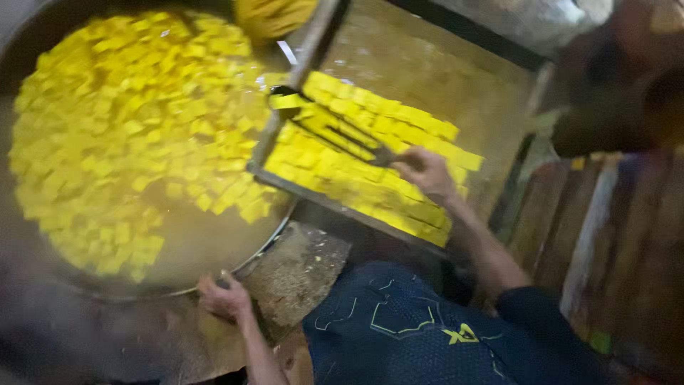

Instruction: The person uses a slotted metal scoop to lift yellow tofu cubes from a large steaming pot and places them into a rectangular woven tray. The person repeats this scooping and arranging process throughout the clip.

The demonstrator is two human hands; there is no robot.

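A dark slotted spatula (335, 132) is being gripped by its handle in the right hand (424, 170), the fingers clenched around it, and its blade is being held over the rows of yellow cubes (370, 164) lying in a shallow wooden-framed tray (427, 64). One yellow cube is being carried on the tip of the blade at the tray's near corner, just beside the rim of a wide round metal pan (260, 251). The pan is being filled almost to its edge by many more yellow cubes floating in murky yellowish liquid (192, 242). The pan's lower rim is being touched by the left hand (224, 296), fingers curled on the edge. The pan is being carried by a rough, stained stone surface (299, 274), grey and crumbly. The room is being seen dimly and with blur; worn wooden planks (591, 235) are showing at the right.
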